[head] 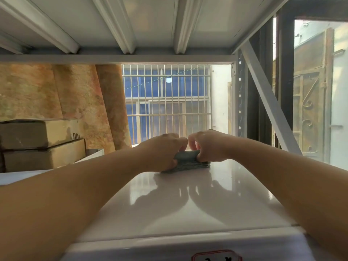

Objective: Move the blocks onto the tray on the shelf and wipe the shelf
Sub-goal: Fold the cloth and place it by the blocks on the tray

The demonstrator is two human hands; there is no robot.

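Note:
A grey cloth [190, 162] lies bunched on the glossy white shelf [188, 204], near its far edge. My left hand [162, 151] grips the cloth's left end, and my right hand [207, 146] pinches its right end. Both forearms reach forward over the shelf. No blocks and no tray show in this view.
The shelf above [131, 25] hangs low overhead, with white ribs. A white diagonal brace [267, 98] and a perforated upright [239, 95] stand at the right. Cardboard boxes [37, 142] are stacked at the back left. A barred window [167, 102] lies behind.

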